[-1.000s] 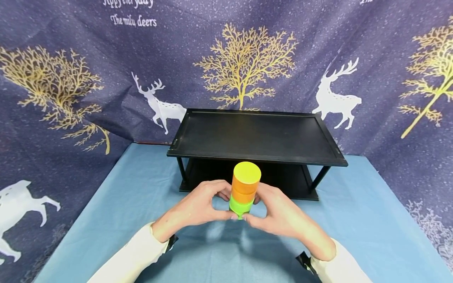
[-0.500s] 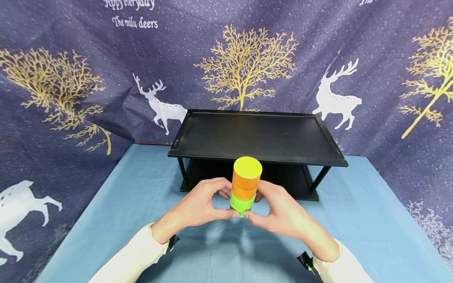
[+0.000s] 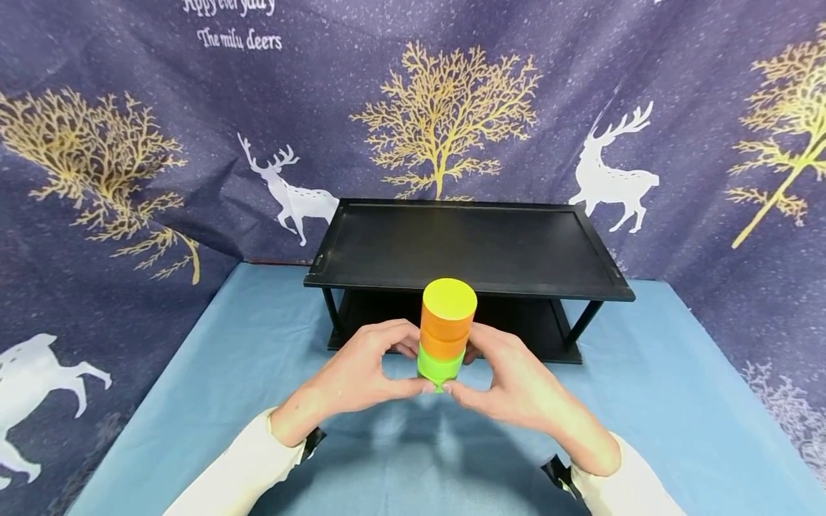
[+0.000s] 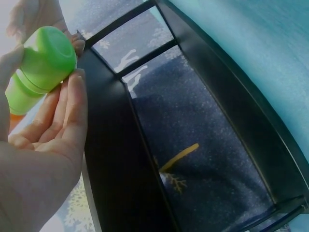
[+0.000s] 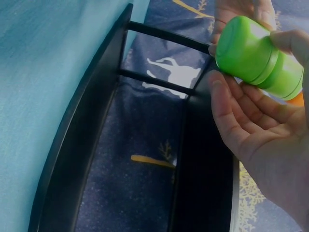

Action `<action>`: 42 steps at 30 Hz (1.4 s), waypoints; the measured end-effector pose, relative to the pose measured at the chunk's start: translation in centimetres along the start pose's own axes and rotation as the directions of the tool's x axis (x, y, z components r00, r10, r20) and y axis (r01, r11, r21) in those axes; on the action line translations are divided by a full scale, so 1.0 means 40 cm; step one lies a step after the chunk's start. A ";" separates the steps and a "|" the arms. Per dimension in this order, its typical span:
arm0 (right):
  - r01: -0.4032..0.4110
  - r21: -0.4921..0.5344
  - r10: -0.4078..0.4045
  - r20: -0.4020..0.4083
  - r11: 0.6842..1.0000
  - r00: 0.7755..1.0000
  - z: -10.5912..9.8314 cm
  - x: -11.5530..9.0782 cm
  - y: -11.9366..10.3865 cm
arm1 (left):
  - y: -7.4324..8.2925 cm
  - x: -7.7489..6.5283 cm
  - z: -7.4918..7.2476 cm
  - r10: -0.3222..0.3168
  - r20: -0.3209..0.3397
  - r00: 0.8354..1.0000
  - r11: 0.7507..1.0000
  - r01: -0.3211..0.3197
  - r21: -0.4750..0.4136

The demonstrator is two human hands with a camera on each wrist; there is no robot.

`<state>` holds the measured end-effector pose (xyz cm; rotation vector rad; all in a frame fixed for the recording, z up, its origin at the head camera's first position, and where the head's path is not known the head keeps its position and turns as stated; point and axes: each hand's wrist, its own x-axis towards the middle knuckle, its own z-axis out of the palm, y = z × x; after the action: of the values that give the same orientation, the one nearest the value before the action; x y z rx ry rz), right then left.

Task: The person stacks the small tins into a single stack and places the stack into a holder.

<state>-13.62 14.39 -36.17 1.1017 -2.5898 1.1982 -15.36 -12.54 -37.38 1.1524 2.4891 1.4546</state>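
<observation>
Between my two hands stands an upright cylindrical stack [image 3: 447, 331], yellow on top, orange in the middle and green below. My left hand [image 3: 364, 371] holds it from the left, thumb at the front near the green base and fingers curled behind. From the right, my right hand [image 3: 516, 378] grips it in the same way. The thumbs almost meet at the bottom. In the left wrist view the green base [image 4: 50, 60] shows a rounded end and a ridge. The right wrist view shows that green base [image 5: 248, 50] between thumb and fingers. Some fingertips are hidden behind the stack.
Behind the stack stands a black two-tier rack [image 3: 464, 247], its lower shelf [image 3: 516, 337] partly hidden by the hands. A blue cloth [image 3: 271, 330] covers the table. A dark curtain [image 3: 310, 86] with deer and trees hangs at the back and sides.
The stack has risen slightly in the head view, and both hands have moved up a little with it. The hold looks the same.
</observation>
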 end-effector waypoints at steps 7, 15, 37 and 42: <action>0.013 -0.003 -0.013 -0.024 1.000 1.000 -0.012 0.005 -0.005 | 0.009 0.012 -0.007 0.020 -0.012 1.000 1.000 -0.020 0.007; 0.039 -0.001 -0.039 -0.057 0.999 0.998 -0.033 0.017 -0.013 | 0.028 0.030 -0.021 0.037 -0.041 0.998 0.999 -0.036 0.026; 0.085 -0.018 -0.087 -0.173 0.996 0.981 -0.080 0.042 -0.023 | 0.069 0.090 -0.054 0.099 -0.111 0.989 0.992 -0.090 0.088; 0.104 -0.008 -0.104 -0.209 0.995 0.972 -0.088 0.051 -0.025 | 0.075 0.103 -0.063 0.119 -0.118 0.986 0.990 -0.109 0.086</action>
<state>-15.23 15.22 -32.41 1.0360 -2.3453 1.2229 -17.56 -11.03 -32.36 1.2760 2.6248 1.5119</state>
